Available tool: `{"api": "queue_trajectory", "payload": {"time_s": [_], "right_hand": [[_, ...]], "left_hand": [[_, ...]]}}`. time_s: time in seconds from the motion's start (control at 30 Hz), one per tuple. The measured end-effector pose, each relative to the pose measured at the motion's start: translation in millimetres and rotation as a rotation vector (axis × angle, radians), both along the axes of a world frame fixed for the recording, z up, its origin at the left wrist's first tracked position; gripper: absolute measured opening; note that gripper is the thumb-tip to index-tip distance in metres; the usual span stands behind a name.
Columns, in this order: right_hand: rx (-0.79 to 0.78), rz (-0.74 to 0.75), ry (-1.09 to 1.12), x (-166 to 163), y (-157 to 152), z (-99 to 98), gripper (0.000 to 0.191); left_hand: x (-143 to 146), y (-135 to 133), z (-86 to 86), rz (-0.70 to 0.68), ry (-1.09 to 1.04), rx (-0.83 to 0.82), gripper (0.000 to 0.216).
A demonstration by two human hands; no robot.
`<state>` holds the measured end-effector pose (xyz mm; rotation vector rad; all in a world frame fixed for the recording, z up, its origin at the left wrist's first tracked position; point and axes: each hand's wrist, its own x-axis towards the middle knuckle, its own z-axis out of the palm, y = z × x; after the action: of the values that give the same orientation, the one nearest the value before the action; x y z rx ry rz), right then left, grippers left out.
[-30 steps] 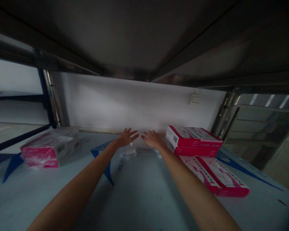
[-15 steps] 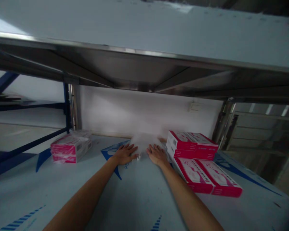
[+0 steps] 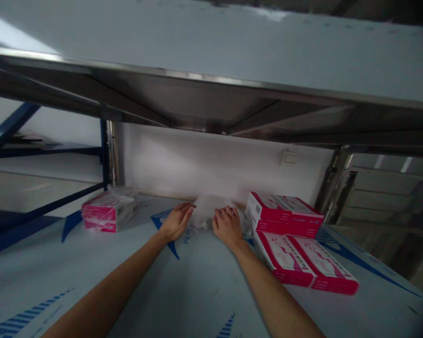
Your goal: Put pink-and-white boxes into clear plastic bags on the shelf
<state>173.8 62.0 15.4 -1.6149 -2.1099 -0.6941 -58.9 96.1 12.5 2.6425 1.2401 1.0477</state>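
Note:
At the back of the shelf, against the wall, lies a translucent plastic bag (image 3: 205, 213), crumpled along its front edge; what is in it, if anything, I cannot make out. My left hand (image 3: 177, 222) is at the bag's left side, turned on edge, fingers reaching forward and thumb a little apart. On the bag's right side, my right hand (image 3: 227, 226) rests palm down with bent, slightly spread fingers. Neither hand visibly grips anything. Right of my right hand stand several pink-and-white boxes (image 3: 285, 213), stacked in two tiers.
A plastic-wrapped pink box pack (image 3: 105, 213) sits at the left rear. The film-covered shelf board (image 3: 197, 291) lies under everything. Low overhead runs the upper shelf's metal edge (image 3: 197, 77). Blue rack bars (image 3: 105, 155) border the left, and a metal post (image 3: 334, 183) stands at right.
My left hand has turned from flat to on edge and lifted slightly. My right hand's fingers have bent more. The bag's front edge looks more crumpled, and the view has shifted slightly.

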Motion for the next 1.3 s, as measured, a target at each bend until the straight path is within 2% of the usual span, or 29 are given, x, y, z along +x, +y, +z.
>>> {"api": "queue_trajectory", "payload": {"time_s": [0.1, 0.17, 0.23, 0.3, 0.4, 0.47, 0.53, 0.6, 0.73, 0.8, 0.9, 1.0, 1.1, 1.2, 1.3], "right_hand": [[0.097, 0.144, -0.005, -16.5, -7.3, 2.1, 0.035], [0.214, 0.298, 0.008, -36.1, -14.4, 0.9, 0.033], [0.315, 0.455, 0.036, -61.3, -25.4, -1.4, 0.028], [0.342, 0.566, 0.075, -87.3, -39.9, -4.1, 0.024], [0.304, 0.684, 0.095, -116.4, -61.0, -8.0, 0.023], [0.277, 0.735, 0.075, -124.7, -68.9, -9.8, 0.022], [0.257, 0.754, 0.067, -124.5, -70.4, -10.5, 0.021], [0.244, 0.748, 0.092, -118.9, -67.3, -10.0, 0.020], [0.253, 0.698, 0.156, -104.9, -58.9, -4.6, 0.019], [0.268, 0.672, 0.174, -99.7, -56.8, 0.3, 0.019], [0.293, 0.652, 0.203, -90.9, -57.2, 10.3, 0.018], [0.345, 0.643, 0.233, -74.5, -61.7, 22.0, 0.017], [0.376, 0.623, 0.232, -47.0, -68.0, 30.4, 0.016], [0.363, 0.584, 0.195, -12.2, -73.3, 31.5, 0.017], [0.329, 0.522, 0.144, 19.0, -76.3, 27.2, 0.019]], "left_hand": [[-31.1, -22.2, 9.5, 0.011, 0.049, 0.076, 0.047], [-60.2, -34.6, 14.3, 0.073, 0.082, 0.123, 0.034], [-92.6, -44.2, 18.8, 0.203, 0.078, 0.170, 0.029], [-124.2, -50.7, 23.8, 0.373, 0.036, 0.223, 0.030], [-162.2, -55.9, 30.6, 0.737, -0.022, 0.275, 0.045], [-177.6, -57.2, 33.0, 0.970, -0.032, 0.187, 0.066], [-185.0, -57.6, 33.6, 1.082, -0.032, 0.045, 0.083], [-186.8, -57.8, 33.9, 1.101, -0.026, -0.005, 0.088], [-183.5, -60.0, 39.8, 0.976, 0.004, 0.121, 0.085], [-180.6, -62.6, 45.9, 0.826, -0.004, 0.170, 0.082], [-172.5, -69.4, 55.7, 0.525, -0.045, 0.185, 0.079], [-155.6, -79.6, 61.2, 0.170, -0.063, 0.069, 0.074], [-127.2, -91.8, 59.8, -0.156, -0.066, -0.081, 0.069], [-91.6, -102.0, 53.6, -0.351, -0.080, -0.131, 0.071], [-57.3, -105.4, 47.4, -0.452, -0.087, -0.142, 0.078]]}}
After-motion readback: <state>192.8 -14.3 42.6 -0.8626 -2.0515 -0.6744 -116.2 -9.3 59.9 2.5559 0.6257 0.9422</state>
